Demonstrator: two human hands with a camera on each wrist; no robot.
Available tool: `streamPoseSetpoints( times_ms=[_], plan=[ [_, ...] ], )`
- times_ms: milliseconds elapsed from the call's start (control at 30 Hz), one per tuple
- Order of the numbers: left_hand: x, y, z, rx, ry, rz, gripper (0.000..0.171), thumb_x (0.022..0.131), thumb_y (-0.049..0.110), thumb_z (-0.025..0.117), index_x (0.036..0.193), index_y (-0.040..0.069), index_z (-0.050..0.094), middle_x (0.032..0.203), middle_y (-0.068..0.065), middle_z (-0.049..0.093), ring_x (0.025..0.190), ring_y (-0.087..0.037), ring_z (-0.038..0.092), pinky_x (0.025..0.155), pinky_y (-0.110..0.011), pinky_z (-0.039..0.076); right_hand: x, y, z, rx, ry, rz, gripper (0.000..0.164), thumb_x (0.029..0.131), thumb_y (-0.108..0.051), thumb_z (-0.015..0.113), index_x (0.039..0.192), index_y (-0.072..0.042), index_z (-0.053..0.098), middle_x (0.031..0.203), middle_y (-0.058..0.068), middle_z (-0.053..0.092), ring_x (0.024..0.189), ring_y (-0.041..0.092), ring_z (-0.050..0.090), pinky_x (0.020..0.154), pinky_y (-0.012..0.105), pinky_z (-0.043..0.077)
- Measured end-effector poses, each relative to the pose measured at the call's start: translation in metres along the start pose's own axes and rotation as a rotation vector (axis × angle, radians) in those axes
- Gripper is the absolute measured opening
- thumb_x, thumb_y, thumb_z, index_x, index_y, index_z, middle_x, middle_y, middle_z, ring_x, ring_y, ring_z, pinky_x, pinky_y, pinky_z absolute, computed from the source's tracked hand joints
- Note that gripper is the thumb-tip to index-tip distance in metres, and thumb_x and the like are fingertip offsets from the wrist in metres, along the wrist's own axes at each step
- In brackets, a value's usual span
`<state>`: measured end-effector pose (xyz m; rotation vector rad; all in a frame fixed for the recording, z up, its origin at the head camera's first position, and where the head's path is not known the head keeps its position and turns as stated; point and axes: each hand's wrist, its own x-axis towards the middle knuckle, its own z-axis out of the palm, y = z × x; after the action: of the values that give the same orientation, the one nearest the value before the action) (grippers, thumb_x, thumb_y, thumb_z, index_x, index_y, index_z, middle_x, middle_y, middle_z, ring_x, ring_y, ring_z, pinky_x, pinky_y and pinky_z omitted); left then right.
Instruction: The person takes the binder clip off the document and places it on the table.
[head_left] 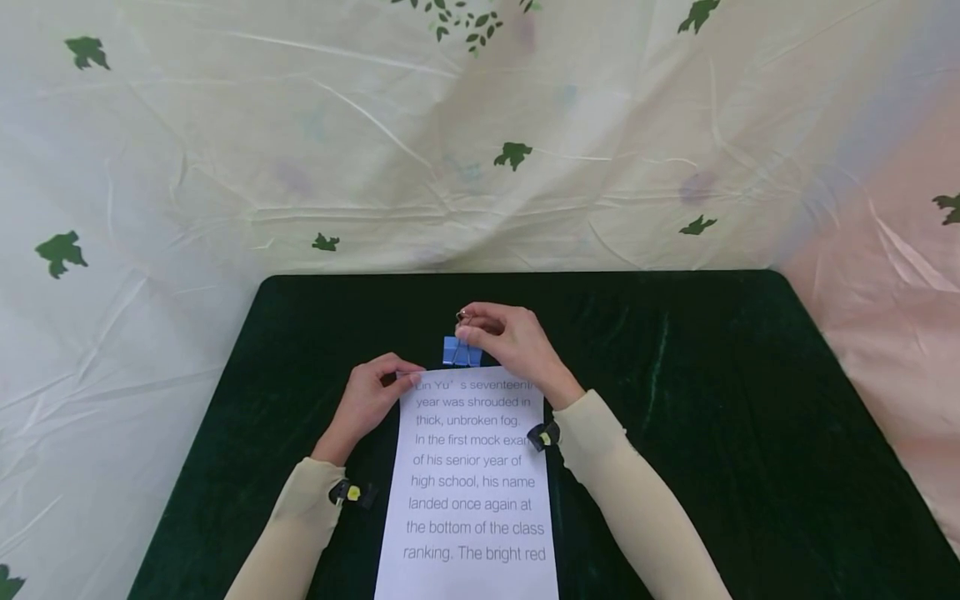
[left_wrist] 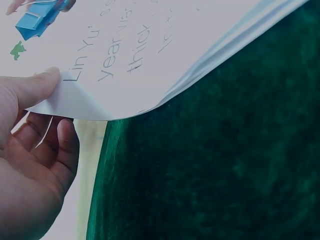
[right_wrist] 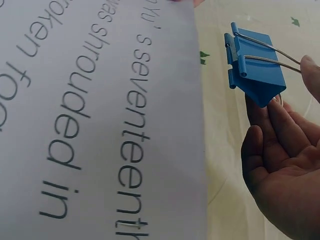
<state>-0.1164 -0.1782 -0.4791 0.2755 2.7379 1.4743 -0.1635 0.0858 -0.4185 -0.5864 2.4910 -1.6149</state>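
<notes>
Printed paper sheets [head_left: 472,492] with large black text stand out in front of me, several edges showing in the left wrist view. My left hand [head_left: 369,396] pinches their top left corner, thumb on the printed face and fingers behind. My right hand [head_left: 517,342] holds a blue binder clip [right_wrist: 260,62] by its wire handles, thumb on one and fingers behind the other. In the head view the clip [head_left: 461,352] is just beyond the top edge of the sheets, its mouth turned toward them. A strip of background shows between clip and paper in the right wrist view.
A table with a dark green velvet cloth [head_left: 675,417] lies below. Behind it hangs a pale curtain [head_left: 375,167] with green leaf-like prints. A small black wrist device [head_left: 352,492] sits at the left cuff, another [head_left: 543,435] at the right cuff, overlapping the paper's edge.
</notes>
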Motion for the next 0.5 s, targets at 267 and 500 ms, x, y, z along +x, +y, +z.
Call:
streamPoseSetpoints(
  times_ms=[267,500],
  plan=[
    [0.000,0.000,0.000,0.003,-0.001,0.000,0.012,0.100,0.016,0.072,0.108,0.016,0.080,0.097,0.003,0.070,0.086,-0.020,0.060,0.076,-0.033,0.048,-0.006,-0.011,-0.007,0.030,0.003,0.008,0.046,0.097,-0.036,0.075,0.136,-0.012,0.066,0.115,-0.003,0.075,0.106,0.013,0.071,0.102,0.043,0.051],
    [-0.001,0.001,0.000,0.014,0.002,-0.002,0.012,0.100,0.017,0.072,0.108,0.016,0.080,0.097,0.003,0.070,0.086,-0.020,0.060,0.076,-0.034,0.048,-0.012,-0.019,-0.013,0.066,-0.014,0.002,0.051,0.097,-0.031,0.075,0.142,-0.011,0.061,0.120,-0.002,0.074,0.111,0.015,0.069,0.102,0.042,0.051]
  ],
)
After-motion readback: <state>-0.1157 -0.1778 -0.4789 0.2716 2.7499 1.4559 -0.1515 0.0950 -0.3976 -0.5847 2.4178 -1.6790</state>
